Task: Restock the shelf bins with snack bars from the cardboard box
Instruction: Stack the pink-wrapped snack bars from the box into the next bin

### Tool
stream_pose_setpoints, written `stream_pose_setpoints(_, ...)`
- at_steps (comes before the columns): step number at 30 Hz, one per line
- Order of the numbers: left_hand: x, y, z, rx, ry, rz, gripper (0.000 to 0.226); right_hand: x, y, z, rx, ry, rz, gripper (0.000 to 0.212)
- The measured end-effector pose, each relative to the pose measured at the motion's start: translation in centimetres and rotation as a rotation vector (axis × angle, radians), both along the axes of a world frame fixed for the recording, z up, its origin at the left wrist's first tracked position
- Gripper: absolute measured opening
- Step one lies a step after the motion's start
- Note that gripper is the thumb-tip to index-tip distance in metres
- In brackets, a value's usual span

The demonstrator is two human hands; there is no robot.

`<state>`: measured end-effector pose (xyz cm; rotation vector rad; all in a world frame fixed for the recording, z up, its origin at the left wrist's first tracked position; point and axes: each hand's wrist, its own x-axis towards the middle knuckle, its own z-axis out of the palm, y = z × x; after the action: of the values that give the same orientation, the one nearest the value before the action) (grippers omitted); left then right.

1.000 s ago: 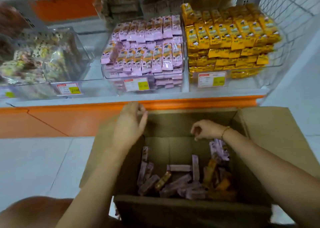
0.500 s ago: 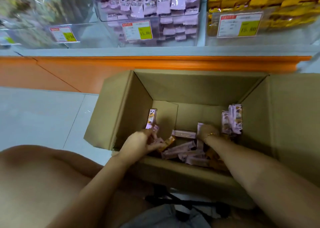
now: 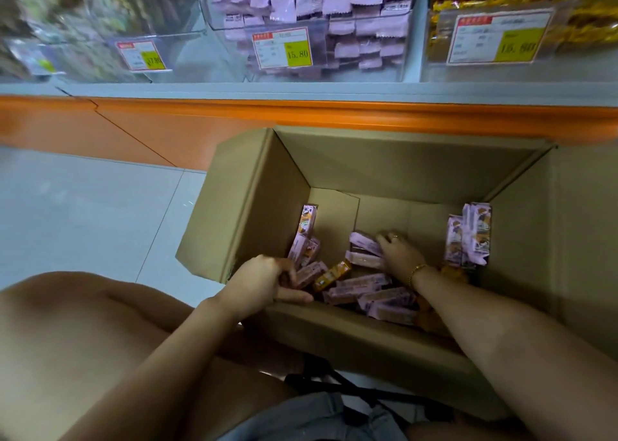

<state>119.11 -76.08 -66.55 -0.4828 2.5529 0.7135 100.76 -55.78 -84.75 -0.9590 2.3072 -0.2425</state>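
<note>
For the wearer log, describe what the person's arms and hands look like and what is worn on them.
The left forearm and right forearm are bare, with no sleeves or gloves in view. The right hand has a thin gold-coloured bracelet at the wrist and a ring on one finger. The left hand shows no ring, band or watch.

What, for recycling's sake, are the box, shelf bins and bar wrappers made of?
Box: matte brown corrugated cardboard, creased flaps. Shelf bin: clear glossy rigid plastic, perhaps acrylic; contents show through. Snack bars: wrappers look like printed plastic film, crimped ends.
</note>
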Motion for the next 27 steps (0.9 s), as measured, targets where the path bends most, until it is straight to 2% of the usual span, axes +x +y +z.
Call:
stream_pose_setpoints(6,-0.2,0.1,0.1,-0.072,0.015,-0.040,0.039,0.1,0.0,0.0,0.021,-0.102,-0.009,0.068)
stream_pose_setpoints(8,-0.3,0.2,0.2,-0.084,-0.004,-0.055,0.038,-0.3,0.0,0.3,0.030,-0.147,-0.053,0.065)
stream_pose_setpoints(10,-0.5,0.2,0.3,-0.037,-0.015,-0.013,0.034,-0.8,-0.3,1.0,-0.012,-0.260,-0.195,0.055)
stream_pose_setpoints(12,-1.2,0.3,0.6,0.084,0.030,0.101,0.027,-1.2,-1.1,2.7,-0.163,-0.450,-0.387,0.043)
stream_pose_setpoints(15,-3.6,0.4,1.4,0.294,0.139,0.339,0.019,-1.6,-2.2,7.4,-0.448,-1.002,-0.600,0.039)
stream_pose_setpoints(17,-5.5,0.5,2.2,0.510,0.164,0.499,0.022,-1.9,-2.6,11.6,-0.597,-1.314,-0.616,0.034)
stream_pose_setpoints(20,-7.5,0.9,4.1,0.829,0.240,0.609,0.033,-1.7,-3.4,17.8,-0.751,-1.564,-0.493,0.038)
stream_pose_setpoints(23,-9.0,1.2,6.3,0.970,0.397,0.625,0.030,-1.3,-4.2,22.1,-0.859,-1.534,-0.401,0.035)
stream_pose_setpoints(27,-10.4,1.5,8.3,1.107,0.537,0.587,0.023,-1.5,-4.8,24.9,-0.981,-1.211,-0.453,0.035)
